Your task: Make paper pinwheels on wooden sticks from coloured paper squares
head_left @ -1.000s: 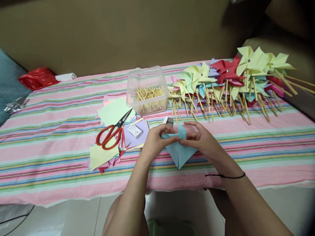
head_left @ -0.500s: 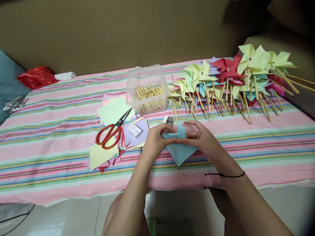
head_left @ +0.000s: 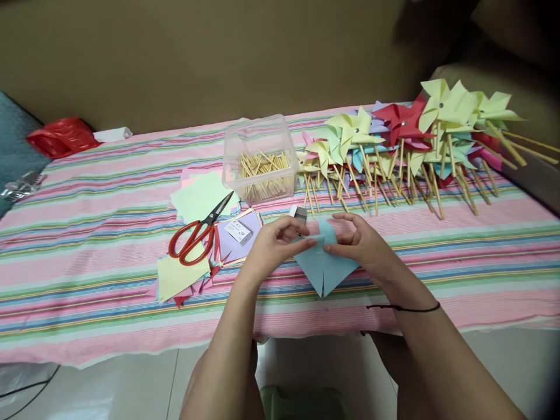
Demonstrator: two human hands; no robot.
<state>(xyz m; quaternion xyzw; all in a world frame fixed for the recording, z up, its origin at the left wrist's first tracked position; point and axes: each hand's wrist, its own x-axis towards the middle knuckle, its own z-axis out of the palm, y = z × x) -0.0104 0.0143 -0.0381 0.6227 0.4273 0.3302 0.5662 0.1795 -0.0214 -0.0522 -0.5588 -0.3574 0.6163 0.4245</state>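
Head view: the blue paper (head_left: 327,273) lies just below frame centre, between both hands, its slit corner pointing downward, clear of the fingers. The left hand (head_left: 280,242) pinches its upper-left edge. The right hand's (head_left: 361,242) thumb touches near the paper's middle, index finger raised apart; whether its other fingers grip cannot be determined.

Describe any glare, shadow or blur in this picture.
Head view: the upper-right corner sinks into shadow; the pale tiled floor catches glare at lower left; the shiny red plastic bag shows highlights; the slit in the light-blue paper sheet is clear, but print on the small white box is unreadable.
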